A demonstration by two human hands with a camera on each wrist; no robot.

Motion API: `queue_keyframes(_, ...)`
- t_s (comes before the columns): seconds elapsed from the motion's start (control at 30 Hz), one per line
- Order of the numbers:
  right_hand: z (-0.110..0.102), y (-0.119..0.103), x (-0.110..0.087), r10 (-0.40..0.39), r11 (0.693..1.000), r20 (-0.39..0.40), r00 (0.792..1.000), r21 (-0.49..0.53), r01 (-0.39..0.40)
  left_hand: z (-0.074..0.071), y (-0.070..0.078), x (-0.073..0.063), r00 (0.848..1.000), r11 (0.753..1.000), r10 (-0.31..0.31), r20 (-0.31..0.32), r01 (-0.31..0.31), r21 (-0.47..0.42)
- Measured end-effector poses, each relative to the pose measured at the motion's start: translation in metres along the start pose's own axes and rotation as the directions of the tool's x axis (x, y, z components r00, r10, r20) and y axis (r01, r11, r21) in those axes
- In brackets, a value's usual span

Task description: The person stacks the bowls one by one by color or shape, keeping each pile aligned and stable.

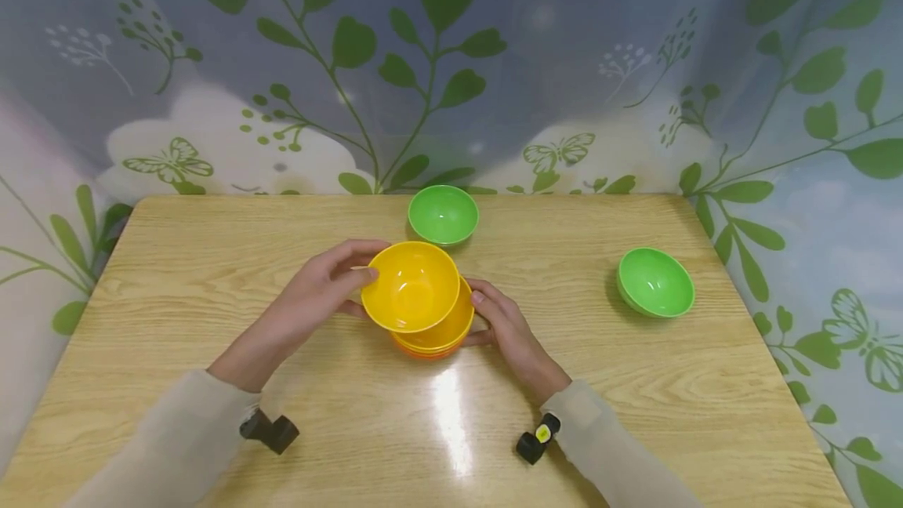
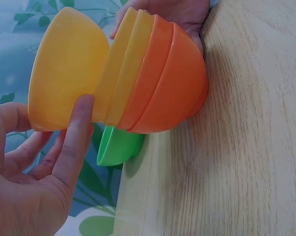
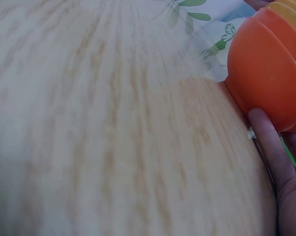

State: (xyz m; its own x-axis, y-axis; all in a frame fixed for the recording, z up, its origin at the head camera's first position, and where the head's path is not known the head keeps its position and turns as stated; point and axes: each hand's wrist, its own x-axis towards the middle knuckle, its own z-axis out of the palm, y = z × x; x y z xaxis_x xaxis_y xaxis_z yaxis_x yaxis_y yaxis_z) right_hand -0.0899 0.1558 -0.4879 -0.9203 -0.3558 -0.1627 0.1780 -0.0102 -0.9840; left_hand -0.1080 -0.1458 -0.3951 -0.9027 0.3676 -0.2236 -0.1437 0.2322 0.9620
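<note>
My left hand (image 1: 310,293) grips a yellow bowl (image 1: 412,288) by its left side, thumb at the rim and fingers beneath. The bowl is raised and tilted above a nested stack. In the left wrist view, the stack shows two yellow bowls (image 2: 119,69) on top of two orange bowls (image 2: 175,81). At the stack's right side, my right hand (image 1: 504,328) holds it, with the thumb near the upper rim. A finger lies against the lowest orange bowl (image 3: 266,69) in the right wrist view.
A green bowl (image 1: 443,215) stands at the table's back edge, just behind the stack. Another green bowl (image 1: 656,283) sits at the right. The wooden table (image 1: 212,257) backs onto a leaf-patterned curtain (image 1: 494,116).
</note>
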Motion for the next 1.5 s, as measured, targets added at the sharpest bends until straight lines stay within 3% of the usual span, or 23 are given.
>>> queue_keyframes(0.37,-0.001,0.0,-0.002,-0.007,1.0,0.002,1.0,-0.003,0.007,0.004,-0.004,0.003,1.0,0.999,-0.001,0.0,0.001,0.033)
queue_keyframes(0.67,0.0,0.0,0.0,-0.014,1.0,0.003,1.0,0.02,0.014,0.01,-0.007,0.002,0.999,0.997,0.043,0.009,-0.043,0.062)
queue_keyframes(1.5,0.0,0.003,0.001,-0.02,0.999,-0.003,1.0,0.025,0.02,0.019,-0.012,0.005,0.999,0.991,0.031,-0.009,-0.03,0.127)
